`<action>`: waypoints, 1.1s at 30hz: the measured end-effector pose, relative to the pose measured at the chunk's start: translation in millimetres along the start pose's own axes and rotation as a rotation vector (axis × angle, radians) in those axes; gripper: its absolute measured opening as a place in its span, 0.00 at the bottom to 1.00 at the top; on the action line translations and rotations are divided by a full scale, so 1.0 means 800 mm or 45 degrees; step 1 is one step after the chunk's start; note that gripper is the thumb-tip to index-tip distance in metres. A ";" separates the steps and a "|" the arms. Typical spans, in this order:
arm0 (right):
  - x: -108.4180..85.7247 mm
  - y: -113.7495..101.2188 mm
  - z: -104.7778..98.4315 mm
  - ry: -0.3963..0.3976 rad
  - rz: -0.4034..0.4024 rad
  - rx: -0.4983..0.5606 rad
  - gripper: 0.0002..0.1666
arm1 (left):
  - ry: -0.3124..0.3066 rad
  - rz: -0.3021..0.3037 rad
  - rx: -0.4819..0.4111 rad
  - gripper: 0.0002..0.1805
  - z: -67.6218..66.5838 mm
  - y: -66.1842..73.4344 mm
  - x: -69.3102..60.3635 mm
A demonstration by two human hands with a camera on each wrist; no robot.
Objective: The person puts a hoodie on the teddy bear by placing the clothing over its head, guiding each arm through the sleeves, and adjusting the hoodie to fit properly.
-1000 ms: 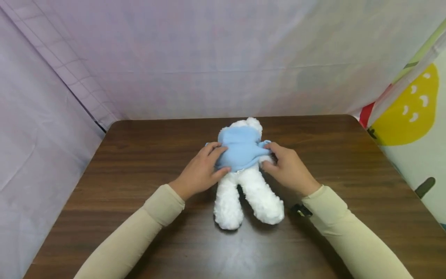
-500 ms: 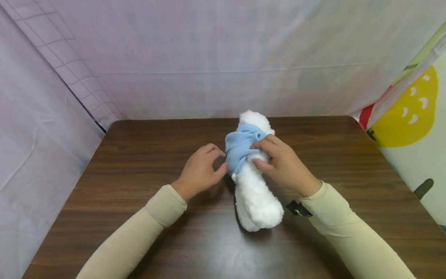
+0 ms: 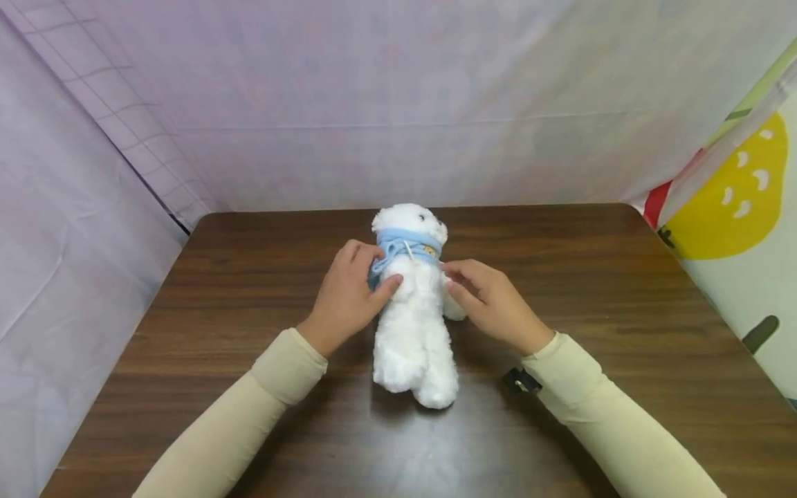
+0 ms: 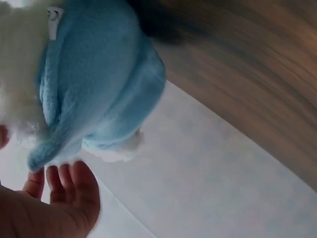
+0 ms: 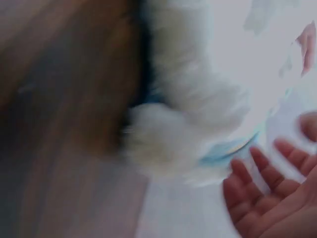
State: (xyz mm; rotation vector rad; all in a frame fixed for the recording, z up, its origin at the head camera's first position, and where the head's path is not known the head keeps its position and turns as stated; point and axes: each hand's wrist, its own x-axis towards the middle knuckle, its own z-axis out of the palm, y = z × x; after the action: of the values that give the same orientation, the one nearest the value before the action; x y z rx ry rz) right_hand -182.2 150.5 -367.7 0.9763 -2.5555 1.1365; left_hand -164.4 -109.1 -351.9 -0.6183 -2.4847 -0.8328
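A white plush bear (image 3: 414, 325) lies belly up on the brown table, its head toward the far edge and turned to the right. Bunched around its neck and behind its back is a light blue garment (image 3: 392, 242) with a white cord; the left wrist view shows its blue back (image 4: 99, 74). With thumb and fingers, my left hand (image 3: 349, 294) holds the bear's left-hand side at the garment. My right hand (image 3: 498, 304) is at the bear's other side, fingers loosely bent, near its arm (image 3: 453, 304). In the right wrist view these fingers (image 5: 267, 173) hold nothing.
The dark wood table (image 3: 249, 277) extends around the bear on all sides. A pale curtain (image 3: 398, 104) hangs behind its far edge, and another cloth hangs at the left. At the right is a cloth with a yellow fruit print (image 3: 735, 194).
The bear has turned over from its back side, through lying on its side, to belly up, and shifted left. My left hand has taken hold of its side; my right hand has let go.
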 end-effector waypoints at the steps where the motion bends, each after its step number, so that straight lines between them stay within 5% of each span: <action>1: -0.001 0.007 0.001 -0.020 0.090 -0.018 0.19 | 0.003 -0.008 0.023 0.21 -0.001 -0.002 -0.002; 5: -0.003 0.031 0.007 -0.194 0.366 -0.052 0.25 | -0.011 -0.007 0.063 0.15 -0.001 -0.007 -0.010; 9: -0.003 0.039 0.013 -0.284 0.434 0.014 0.29 | -0.029 -0.027 -0.051 0.11 0.008 -0.013 -0.015; 14: -0.002 0.024 0.013 -0.156 0.398 0.057 0.29 | -0.024 -0.082 -0.204 0.17 0.014 -0.018 -0.018; 19: -0.005 0.006 0.005 -0.005 0.395 0.154 0.20 | -0.117 -0.068 -0.166 0.21 0.016 -0.023 -0.021; 26: -0.008 0.002 -0.002 0.044 0.355 0.153 0.14 | -0.215 0.046 -0.144 0.18 0.010 -0.022 -0.022; 29: -0.007 -0.002 -0.004 0.081 0.279 0.157 0.11 | -0.293 -0.004 -0.181 0.20 0.010 -0.021 -0.020; 33: -0.005 0.000 -0.002 -0.003 0.155 0.027 0.10 | -0.390 -0.082 -0.147 0.19 0.014 -0.020 -0.019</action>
State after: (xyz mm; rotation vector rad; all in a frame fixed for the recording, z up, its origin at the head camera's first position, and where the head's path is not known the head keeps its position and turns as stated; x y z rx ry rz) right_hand -179.7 153.7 -368.4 0.8365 -2.6417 1.1960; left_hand -163.8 -117.2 -375.4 -0.7593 -2.7576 -0.9753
